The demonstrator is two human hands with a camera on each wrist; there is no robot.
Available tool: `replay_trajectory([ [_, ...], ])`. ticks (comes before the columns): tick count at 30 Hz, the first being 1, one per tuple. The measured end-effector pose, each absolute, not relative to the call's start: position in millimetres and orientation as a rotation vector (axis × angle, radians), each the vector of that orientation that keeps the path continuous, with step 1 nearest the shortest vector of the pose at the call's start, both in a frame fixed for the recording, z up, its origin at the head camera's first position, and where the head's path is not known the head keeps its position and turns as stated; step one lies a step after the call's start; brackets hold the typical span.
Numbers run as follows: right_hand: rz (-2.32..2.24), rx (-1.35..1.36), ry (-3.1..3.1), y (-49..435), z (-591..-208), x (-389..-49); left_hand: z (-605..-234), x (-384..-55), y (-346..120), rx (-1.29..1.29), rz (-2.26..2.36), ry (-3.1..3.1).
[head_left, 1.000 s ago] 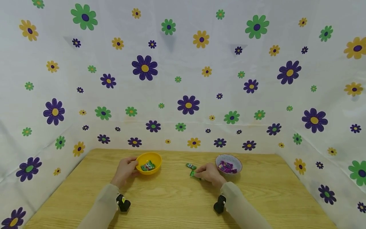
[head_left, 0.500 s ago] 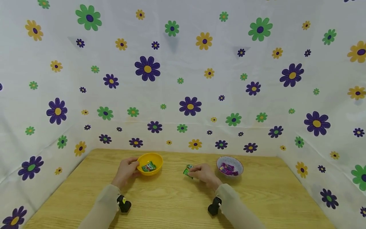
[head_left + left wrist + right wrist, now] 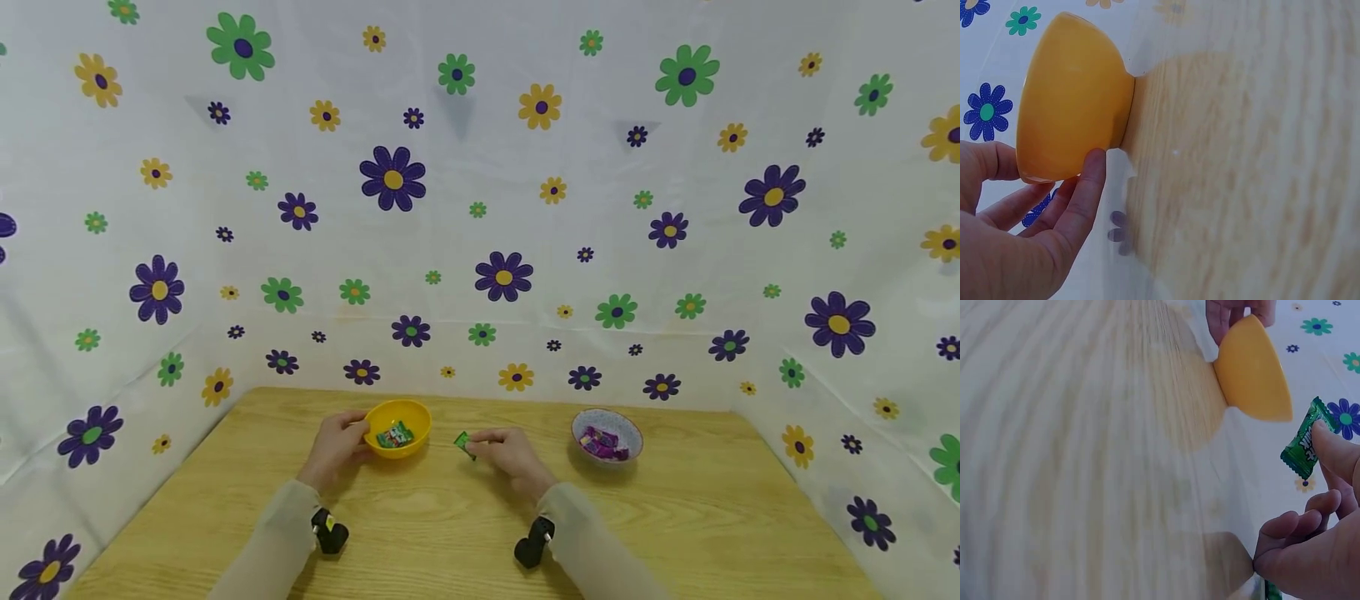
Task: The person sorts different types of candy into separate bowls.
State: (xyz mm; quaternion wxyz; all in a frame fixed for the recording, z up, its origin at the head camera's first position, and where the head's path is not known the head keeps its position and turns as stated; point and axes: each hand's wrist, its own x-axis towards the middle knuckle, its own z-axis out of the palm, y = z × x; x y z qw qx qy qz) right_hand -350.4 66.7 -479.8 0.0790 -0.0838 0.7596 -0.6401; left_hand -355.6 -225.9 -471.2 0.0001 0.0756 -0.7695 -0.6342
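My left hand (image 3: 333, 450) holds the yellow bowl (image 3: 1072, 100) by its left side, thumb at the rim and fingers against the outer wall. Several green-wrapped candies (image 3: 394, 434) lie inside that bowl. Between thumb and fingertips, my right hand (image 3: 512, 458) pinches another green-wrapped candy (image 3: 1307, 441), raised above the table just right of the bowl. Low in the right wrist view, part of a further green wrapper (image 3: 1272, 591) shows beneath the right hand; the head view hides it behind that hand.
A pale patterned bowl (image 3: 633, 451) with several purple-wrapped candies (image 3: 602, 443) stands on the right of the wooden table (image 3: 420, 533). White flower-printed cloth (image 3: 450, 242) surrounds the table at the back and both sides.
My right hand has carried the pinched candy left, towards the yellow bowl. The other loose green candy has passed out of sight behind that hand. My left hand stays on the bowl.
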Motion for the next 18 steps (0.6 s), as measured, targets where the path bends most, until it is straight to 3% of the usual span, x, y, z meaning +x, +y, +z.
replay_trajectory([
  [18, -1.959, -0.239, 2.149, 17, -466, -352, -466, -353, -224, 0.233, -1.994, -2.427],
])
